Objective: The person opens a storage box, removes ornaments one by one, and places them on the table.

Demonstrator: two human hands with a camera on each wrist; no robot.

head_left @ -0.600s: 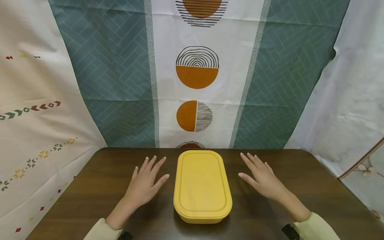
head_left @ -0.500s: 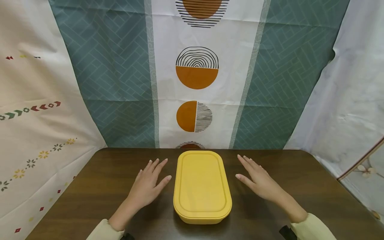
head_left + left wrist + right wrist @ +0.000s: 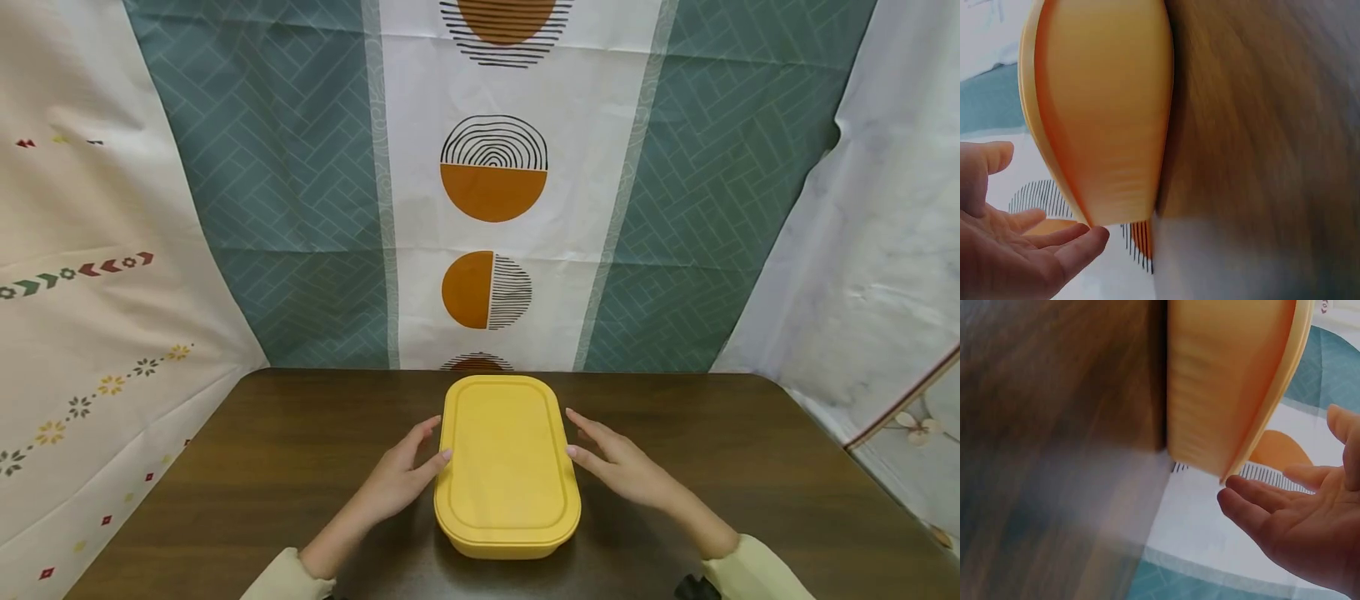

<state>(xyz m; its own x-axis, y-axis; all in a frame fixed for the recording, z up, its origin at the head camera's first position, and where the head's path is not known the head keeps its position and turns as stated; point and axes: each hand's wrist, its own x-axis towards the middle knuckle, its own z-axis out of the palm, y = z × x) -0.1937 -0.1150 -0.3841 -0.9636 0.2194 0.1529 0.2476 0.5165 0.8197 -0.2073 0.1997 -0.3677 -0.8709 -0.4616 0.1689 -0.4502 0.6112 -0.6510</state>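
Note:
A yellow lidded container (image 3: pixel 506 458) stands in the middle of the dark wooden table, its lid on. My left hand (image 3: pixel 397 479) is at its left side, with the thumb tip over the lid's edge in the head view; whether it touches cannot be told. At the right side is my right hand (image 3: pixel 630 471), thumb and fingertips close to the rim. Both wrist views show the fingers loosely bent and not curled round the container: the left hand (image 3: pixel 1022 244) and the right hand (image 3: pixel 1304 519) lie beside its side wall.
The brown tabletop (image 3: pixel 300 433) runs back to a patterned curtain (image 3: pixel 495 292) that hangs behind it. White printed cloths hang on the left (image 3: pixel 112 333) and on the right (image 3: pixel 847 275).
Both hands have moved inward to the container from either side, and their fingers are less spread than before. The container has stayed in place.

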